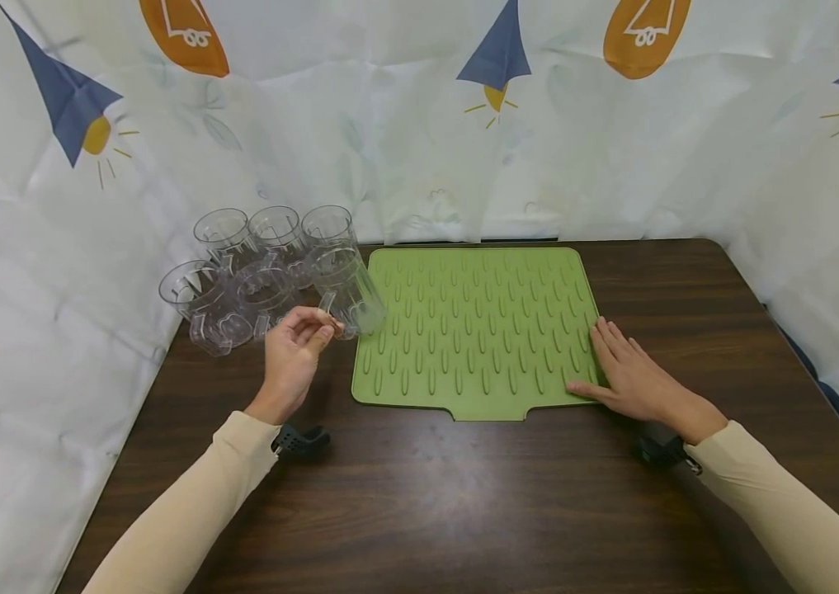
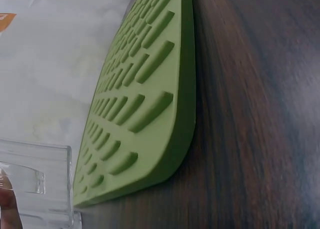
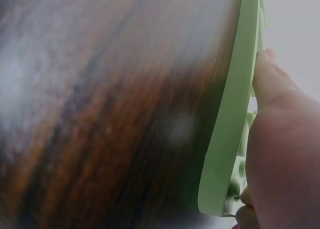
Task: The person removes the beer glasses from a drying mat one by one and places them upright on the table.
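A clear mug (image 1: 354, 301) stands at the left edge of the green ridged mat (image 1: 474, 330), tilted slightly in the head view. My left hand (image 1: 294, 355) pinches its handle between thumb and curled fingers. In the left wrist view the mug's clear wall (image 2: 55, 184) shows beside the mat's corner, with a fingertip (image 2: 7, 204) at the handle. My right hand (image 1: 634, 375) lies with straight fingers on the mat's right edge. The right wrist view shows that hand (image 3: 285, 144) against the mat's green rim (image 3: 225, 139).
Several more clear mugs (image 1: 222, 227) stand in two rows at the table's back left, close to the held one. The dark wooden table (image 1: 434, 495) extends in front of the mat. A patterned white sheet (image 1: 404, 157) rises behind and at both sides.
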Available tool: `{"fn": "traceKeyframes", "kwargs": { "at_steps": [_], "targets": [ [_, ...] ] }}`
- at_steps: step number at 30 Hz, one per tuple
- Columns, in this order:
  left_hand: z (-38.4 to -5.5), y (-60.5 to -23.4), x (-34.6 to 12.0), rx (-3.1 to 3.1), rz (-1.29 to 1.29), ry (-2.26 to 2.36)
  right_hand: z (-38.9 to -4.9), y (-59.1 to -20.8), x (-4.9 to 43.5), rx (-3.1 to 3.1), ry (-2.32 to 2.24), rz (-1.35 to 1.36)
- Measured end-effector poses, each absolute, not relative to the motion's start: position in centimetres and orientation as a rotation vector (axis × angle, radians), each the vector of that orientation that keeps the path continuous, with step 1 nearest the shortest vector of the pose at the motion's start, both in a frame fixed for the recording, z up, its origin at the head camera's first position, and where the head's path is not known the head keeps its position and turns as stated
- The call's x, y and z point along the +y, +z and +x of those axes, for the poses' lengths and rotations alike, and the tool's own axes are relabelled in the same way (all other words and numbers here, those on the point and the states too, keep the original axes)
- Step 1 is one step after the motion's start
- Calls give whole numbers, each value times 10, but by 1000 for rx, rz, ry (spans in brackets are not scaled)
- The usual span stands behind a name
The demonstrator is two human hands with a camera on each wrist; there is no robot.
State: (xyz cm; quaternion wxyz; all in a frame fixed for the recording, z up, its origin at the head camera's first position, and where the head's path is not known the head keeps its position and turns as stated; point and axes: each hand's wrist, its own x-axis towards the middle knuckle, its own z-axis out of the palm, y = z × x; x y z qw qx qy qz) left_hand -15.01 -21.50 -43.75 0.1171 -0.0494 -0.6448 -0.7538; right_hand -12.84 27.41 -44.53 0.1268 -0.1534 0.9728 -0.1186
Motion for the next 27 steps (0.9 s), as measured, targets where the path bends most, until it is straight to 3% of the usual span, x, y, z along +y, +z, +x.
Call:
{"fn": "traceKeyframes", "kwargs": {
  "at_steps": [27],
  "targets": [
    [-134, -452, -235, -2011, -115, -2077, -127, -449, 275, 2850, -263, -502]
  ]
}}
